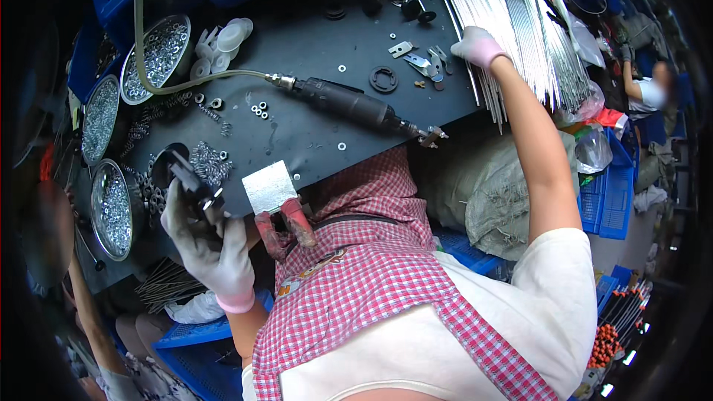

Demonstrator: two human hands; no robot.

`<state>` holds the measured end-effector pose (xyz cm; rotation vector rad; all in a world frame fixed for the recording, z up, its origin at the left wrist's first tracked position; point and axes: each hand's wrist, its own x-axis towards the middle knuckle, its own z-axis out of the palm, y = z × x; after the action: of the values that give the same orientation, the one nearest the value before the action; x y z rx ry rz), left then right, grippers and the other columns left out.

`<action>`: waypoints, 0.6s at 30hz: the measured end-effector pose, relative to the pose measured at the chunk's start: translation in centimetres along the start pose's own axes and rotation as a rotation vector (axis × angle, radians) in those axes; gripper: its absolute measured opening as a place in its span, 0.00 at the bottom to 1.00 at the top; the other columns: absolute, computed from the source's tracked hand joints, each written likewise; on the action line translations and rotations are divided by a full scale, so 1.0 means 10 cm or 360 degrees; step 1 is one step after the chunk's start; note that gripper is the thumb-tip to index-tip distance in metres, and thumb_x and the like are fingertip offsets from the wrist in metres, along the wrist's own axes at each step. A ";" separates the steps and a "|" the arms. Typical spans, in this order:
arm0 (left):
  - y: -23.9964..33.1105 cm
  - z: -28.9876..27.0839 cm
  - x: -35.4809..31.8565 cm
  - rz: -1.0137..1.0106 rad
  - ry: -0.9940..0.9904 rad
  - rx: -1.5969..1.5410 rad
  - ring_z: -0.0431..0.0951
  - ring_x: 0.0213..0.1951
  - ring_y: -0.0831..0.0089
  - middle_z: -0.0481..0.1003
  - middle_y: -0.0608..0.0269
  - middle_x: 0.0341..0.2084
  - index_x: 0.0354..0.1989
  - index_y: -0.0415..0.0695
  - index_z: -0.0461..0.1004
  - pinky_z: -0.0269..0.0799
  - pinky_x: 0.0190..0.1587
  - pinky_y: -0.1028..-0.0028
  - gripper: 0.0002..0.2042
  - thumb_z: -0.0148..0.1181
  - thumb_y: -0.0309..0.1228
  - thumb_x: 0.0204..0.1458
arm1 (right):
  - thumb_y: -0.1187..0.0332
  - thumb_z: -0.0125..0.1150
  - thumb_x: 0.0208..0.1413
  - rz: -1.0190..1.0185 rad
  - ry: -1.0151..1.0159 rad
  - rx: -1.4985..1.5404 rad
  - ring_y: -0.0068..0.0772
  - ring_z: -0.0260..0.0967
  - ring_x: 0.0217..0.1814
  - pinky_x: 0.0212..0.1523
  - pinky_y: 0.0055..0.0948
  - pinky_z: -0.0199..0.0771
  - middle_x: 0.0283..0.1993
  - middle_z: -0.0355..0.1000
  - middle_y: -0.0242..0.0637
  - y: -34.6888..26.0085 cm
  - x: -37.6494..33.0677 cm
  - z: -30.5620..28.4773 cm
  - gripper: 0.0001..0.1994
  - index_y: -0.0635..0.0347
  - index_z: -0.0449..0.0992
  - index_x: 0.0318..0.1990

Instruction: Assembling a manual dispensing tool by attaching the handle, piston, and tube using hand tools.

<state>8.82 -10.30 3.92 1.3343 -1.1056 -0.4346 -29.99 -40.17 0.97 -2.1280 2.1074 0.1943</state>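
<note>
The head view looks down on a dark counter (312,44) and the person's checked apron.

The left hand (204,241), in a pale glove with a pink cuff, is raised over the counter's near left edge. Its grip is clamped around a small black tool (194,184) whose upper end points up and away toward a heap of small metal parts (210,163) lying just beyond it.

The right hand (479,46), gloved the same way, is stretched far out to the right side of the counter. Its fingers are curled down onto a big bundle of thin metal rods (512,22) that fans from the far edge toward the person. The grip is together on the rods at the bundle's near left side, though whether it pinches one rod or several cannot be told.

Between the hands, a black air tool (353,108) lies on the counter with a pale hose (148,59) running off to the upper left. A square metal plate (269,186) sits at the near edge, above two red-handled pliers grips (286,226).

Round metal bowls (157,48) full of small shiny nuts stand along the left. White plastic caps (223,41) lie beside the top bowl. Small flat metal brackets (423,59) and a black ring (383,79) lie near the right hand. Blue crates (609,193) stand at the right of the counter.
</note>
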 end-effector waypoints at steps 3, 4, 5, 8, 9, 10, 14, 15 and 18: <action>0.20 -0.30 -0.10 -0.0093 0.0055 -0.0407 0.67 0.35 0.83 0.66 0.60 0.51 0.65 0.38 0.55 0.64 0.35 0.84 0.37 0.61 0.16 0.42 | 0.62 0.54 0.56 0.0064 -0.0019 0.1764 0.20 0.54 0.15 0.17 0.28 0.58 0.18 0.61 0.26 0.21 0.00 -0.11 0.13 0.65 0.74 0.33; 0.24 -0.42 -0.15 -0.0076 0.0009 -0.0542 0.68 0.36 0.82 0.67 0.58 0.53 0.65 0.37 0.54 0.65 0.36 0.84 0.39 0.64 0.18 0.41 | 0.63 0.53 0.61 0.0151 -0.0110 0.2441 0.13 0.42 0.12 0.13 0.21 0.45 0.16 0.53 0.21 0.05 -0.22 -0.19 0.09 0.58 0.72 0.36; 0.21 -0.47 -0.15 0.0015 0.0051 -0.0736 0.70 0.34 0.79 0.67 0.55 0.53 0.66 0.38 0.54 0.68 0.35 0.82 0.38 0.64 0.22 0.44 | 0.63 0.54 0.62 -0.0034 -0.0122 0.2889 0.14 0.40 0.10 0.12 0.20 0.43 0.15 0.51 0.20 -0.04 -0.38 -0.20 0.08 0.57 0.71 0.40; -0.47 -0.90 -0.46 0.0596 0.0058 0.0246 0.71 0.29 0.77 0.68 0.59 0.43 0.60 0.39 0.59 0.67 0.29 0.79 0.28 0.60 0.30 0.50 | 0.60 0.51 0.64 -0.0846 0.0084 0.3642 0.22 0.57 0.19 0.18 0.23 0.56 0.26 0.65 0.30 -0.45 -0.92 -0.27 0.13 0.59 0.70 0.47; -0.85 -0.86 -0.49 0.0943 -0.0043 0.1356 0.69 0.26 0.79 0.69 0.65 0.34 0.53 0.41 0.64 0.63 0.25 0.77 0.20 0.56 0.34 0.54 | 0.59 0.50 0.64 -0.1103 0.0059 0.3786 0.27 0.63 0.26 0.24 0.24 0.63 0.33 0.69 0.36 -0.70 -1.08 -0.31 0.15 0.59 0.69 0.50; -1.16 -1.08 -0.74 0.1224 -0.0228 0.2453 0.67 0.23 0.81 0.69 0.71 0.24 0.47 0.42 0.69 0.59 0.20 0.76 0.15 0.53 0.39 0.57 | 0.60 0.50 0.64 -0.1348 0.0058 0.3804 0.29 0.64 0.29 0.27 0.27 0.65 0.37 0.71 0.40 -0.91 -1.26 -0.40 0.14 0.59 0.70 0.50; -0.83 -0.60 -0.65 0.1259 -0.0030 0.2985 0.66 0.22 0.81 0.69 0.69 0.25 0.48 0.42 0.67 0.58 0.20 0.77 0.17 0.54 0.39 0.57 | 0.62 0.50 0.64 -0.1883 -0.0119 0.4035 0.36 0.70 0.39 0.34 0.33 0.74 0.43 0.72 0.42 -1.54 -1.62 -0.67 0.12 0.57 0.72 0.49; -0.76 -0.52 -0.64 0.1299 0.0020 0.3127 0.66 0.22 0.82 0.69 0.69 0.26 0.49 0.41 0.67 0.58 0.19 0.77 0.17 0.54 0.39 0.56 | 0.63 0.51 0.64 -0.2079 -0.0146 0.4053 0.38 0.71 0.44 0.38 0.35 0.77 0.44 0.71 0.43 -1.63 -1.65 -0.69 0.12 0.57 0.72 0.49; -0.60 -0.30 -0.64 0.1357 0.0172 0.3567 0.65 0.20 0.82 0.70 0.67 0.28 0.51 0.41 0.65 0.58 0.19 0.77 0.19 0.55 0.40 0.56 | 0.63 0.50 0.63 -0.2033 -0.0307 0.4221 0.40 0.71 0.51 0.46 0.38 0.80 0.45 0.71 0.43 -1.89 -1.74 -0.63 0.12 0.56 0.72 0.50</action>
<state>10.32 -5.07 -3.55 2.1816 -1.8253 2.1028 -11.35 -24.07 10.66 -0.6705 -0.4095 -1.3405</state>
